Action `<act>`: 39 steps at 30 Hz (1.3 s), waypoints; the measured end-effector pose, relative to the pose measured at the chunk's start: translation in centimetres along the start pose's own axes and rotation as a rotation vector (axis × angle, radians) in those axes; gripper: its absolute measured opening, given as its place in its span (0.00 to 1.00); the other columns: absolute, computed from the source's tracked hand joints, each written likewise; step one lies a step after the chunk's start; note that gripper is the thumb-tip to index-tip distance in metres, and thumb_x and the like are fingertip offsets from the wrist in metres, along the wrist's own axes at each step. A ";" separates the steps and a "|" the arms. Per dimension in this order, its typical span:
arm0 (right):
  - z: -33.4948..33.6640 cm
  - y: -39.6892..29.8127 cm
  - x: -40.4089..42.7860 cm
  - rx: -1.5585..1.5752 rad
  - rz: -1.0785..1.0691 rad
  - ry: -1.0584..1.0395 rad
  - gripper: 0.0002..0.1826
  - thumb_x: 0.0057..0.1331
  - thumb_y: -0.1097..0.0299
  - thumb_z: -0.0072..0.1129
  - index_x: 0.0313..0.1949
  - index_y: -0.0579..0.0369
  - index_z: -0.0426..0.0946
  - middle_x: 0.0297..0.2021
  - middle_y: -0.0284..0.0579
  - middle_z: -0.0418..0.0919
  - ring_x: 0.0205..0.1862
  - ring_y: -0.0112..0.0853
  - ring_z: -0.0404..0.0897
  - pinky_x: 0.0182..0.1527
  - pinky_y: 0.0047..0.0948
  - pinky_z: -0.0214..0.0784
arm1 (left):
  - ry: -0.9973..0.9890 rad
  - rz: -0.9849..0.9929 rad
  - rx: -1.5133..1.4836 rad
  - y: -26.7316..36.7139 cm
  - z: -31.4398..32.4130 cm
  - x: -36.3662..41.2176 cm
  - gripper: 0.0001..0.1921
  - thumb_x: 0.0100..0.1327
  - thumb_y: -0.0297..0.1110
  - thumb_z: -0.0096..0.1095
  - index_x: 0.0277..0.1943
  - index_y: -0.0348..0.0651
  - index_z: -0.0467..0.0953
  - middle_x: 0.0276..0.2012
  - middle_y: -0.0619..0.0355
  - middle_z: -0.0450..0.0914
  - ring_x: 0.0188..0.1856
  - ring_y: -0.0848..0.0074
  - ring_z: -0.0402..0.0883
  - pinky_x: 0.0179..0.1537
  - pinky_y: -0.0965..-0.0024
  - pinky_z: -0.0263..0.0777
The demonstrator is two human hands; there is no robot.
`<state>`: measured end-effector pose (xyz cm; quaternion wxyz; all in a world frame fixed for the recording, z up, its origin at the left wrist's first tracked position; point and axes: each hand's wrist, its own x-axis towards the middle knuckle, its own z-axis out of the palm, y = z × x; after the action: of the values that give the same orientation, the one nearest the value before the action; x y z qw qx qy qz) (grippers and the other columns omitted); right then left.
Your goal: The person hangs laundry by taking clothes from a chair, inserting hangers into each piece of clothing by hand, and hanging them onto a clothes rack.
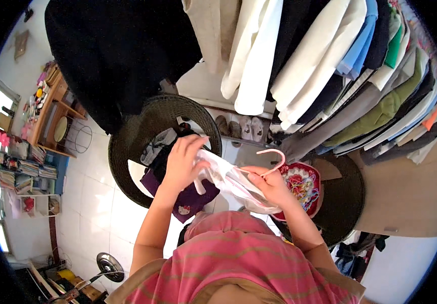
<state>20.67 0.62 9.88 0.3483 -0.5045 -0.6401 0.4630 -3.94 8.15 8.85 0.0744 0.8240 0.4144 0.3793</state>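
Observation:
My right hand (pixel 270 184) is closed around the neck of a pink clothes hanger (pixel 275 155), whose hook points up and to the left. A thin white garment (pixel 222 171) hangs about the hanger, stretched between both hands. My left hand (pixel 184 161) pinches the garment's far end between thumb and fingers. Beneath my left hand, a round dark woven chair (pixel 121 167) carries dark and grey clothes and a purple cloth (pixel 199 199) with a cat-face patch. Beyond my right hand, a red patterned tray (pixel 315 174) holds many thin coloured hangers.
Shirts and other clothes (pixel 306 64) hang in a row overhead, a large black garment (pixel 116 57) at the left. Shoes (pixel 251 127) stand on a low rack behind. A second round woven seat (pixel 347 197) is at the right; shelves with books (pixel 38 169) line the left wall.

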 end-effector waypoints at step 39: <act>-1.0 -22.1 8.7 -0.666 -0.453 0.334 0.16 0.64 0.56 0.53 0.28 0.58 0.70 0.16 0.52 0.69 0.17 0.45 0.70 0.21 0.37 0.61 | 0.316 0.000 -0.168 -9.4 -20.2 10.3 0.06 0.51 0.29 0.63 0.30 0.36 0.77 0.23 0.57 0.71 0.25 0.72 0.71 0.27 0.74 0.63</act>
<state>12.22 7.94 30.92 0.3582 -0.5041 -0.7839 0.0552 -19.91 17.96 24.68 0.0769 0.7449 0.3878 0.5374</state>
